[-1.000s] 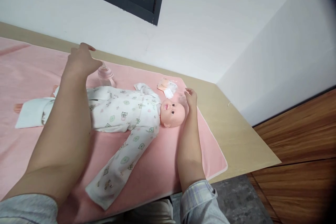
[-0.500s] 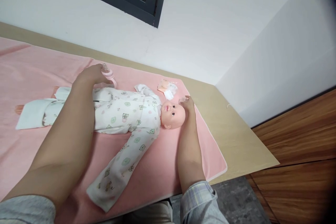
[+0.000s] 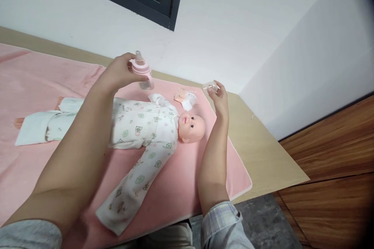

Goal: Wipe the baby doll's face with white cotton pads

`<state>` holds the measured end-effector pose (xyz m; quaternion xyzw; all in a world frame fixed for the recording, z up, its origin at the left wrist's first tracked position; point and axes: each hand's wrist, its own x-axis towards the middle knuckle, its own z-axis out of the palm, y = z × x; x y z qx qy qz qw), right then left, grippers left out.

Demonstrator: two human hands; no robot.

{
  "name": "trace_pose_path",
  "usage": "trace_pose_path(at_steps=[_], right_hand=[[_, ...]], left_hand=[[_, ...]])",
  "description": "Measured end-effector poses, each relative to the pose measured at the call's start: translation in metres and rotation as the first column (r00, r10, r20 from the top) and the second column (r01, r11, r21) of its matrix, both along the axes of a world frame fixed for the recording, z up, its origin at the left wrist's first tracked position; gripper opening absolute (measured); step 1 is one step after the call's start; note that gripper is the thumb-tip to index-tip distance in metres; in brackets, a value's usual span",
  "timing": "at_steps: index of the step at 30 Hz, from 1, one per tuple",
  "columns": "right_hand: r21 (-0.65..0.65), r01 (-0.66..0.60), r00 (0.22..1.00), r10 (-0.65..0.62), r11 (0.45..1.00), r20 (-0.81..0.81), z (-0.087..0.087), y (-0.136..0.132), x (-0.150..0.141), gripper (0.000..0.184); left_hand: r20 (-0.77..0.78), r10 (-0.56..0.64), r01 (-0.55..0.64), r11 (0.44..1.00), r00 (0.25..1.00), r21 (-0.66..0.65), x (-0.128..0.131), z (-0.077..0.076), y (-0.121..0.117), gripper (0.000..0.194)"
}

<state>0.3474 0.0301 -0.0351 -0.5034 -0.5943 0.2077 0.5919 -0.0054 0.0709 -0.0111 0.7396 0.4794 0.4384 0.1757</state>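
Note:
My left hand [image 3: 118, 72] is closed around a baby bottle [image 3: 142, 68] with a pink collar, a pink handle and a clear teat pointing up. In my right hand [image 3: 219, 95] is a clear bottle cap [image 3: 209, 86], gripped by the fingers and raised above the mat's right end. Below both hands a baby doll [image 3: 143, 124] lies on its back in a white printed outfit, its head to the right. Part of its body is hidden behind my left forearm. A small printed cloth [image 3: 187, 99] with a white part lies beyond the doll's head.
A pink mat [image 3: 172, 186] covers much of the wooden table [image 3: 257, 151]. Behind the table stands a white wall [image 3: 228, 19] with a dark window frame [image 3: 166, 15]. Wood-grain panels [image 3: 330, 159] are at the right.
Both hands have lifted from near the mat. My left hand has carried the bottle up and rightward; my right hand has raised the clear cap away from beside the doll's head.

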Motion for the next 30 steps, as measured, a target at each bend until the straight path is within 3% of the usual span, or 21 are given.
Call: trace_pose_path(at_steps=[5,9,14,22,27,30], right_hand=[[0.169,-0.207,0.97,0.18,0.964,0.162,0.037,-0.025,-0.042,0.06],[0.244,-0.264,0.952,0.211,0.933,0.221,0.049,-0.038,-0.075,0.064],[0.172,-0.309,0.931,0.26,0.935,0.258,0.048,-0.043,-0.089,0.062],[0.091,-0.361,0.908,0.329,0.928,0.258,0.046,-0.041,-0.091,0.057],[0.078,-0.388,0.908,0.367,0.918,0.201,0.041,-0.041,-0.102,0.084],[0.109,-0.367,0.915,0.337,0.924,0.22,0.037,-0.038,-0.106,0.085]], left_hand=[[-0.032,-0.072,0.075,0.994,0.997,0.085,0.04,0.013,-0.029,0.062],[-0.106,-0.128,0.14,0.983,0.986,0.12,0.063,0.018,-0.051,0.062],[-0.177,-0.149,0.174,0.976,0.973,0.133,0.076,0.023,-0.07,0.064],[-0.125,-0.091,0.11,0.982,0.988,0.155,0.079,0.022,-0.075,0.072],[-0.122,-0.042,0.059,0.988,0.992,0.141,0.083,0.024,-0.079,0.073],[-0.16,-0.04,0.06,0.991,0.986,0.121,0.083,0.024,-0.079,0.076]])
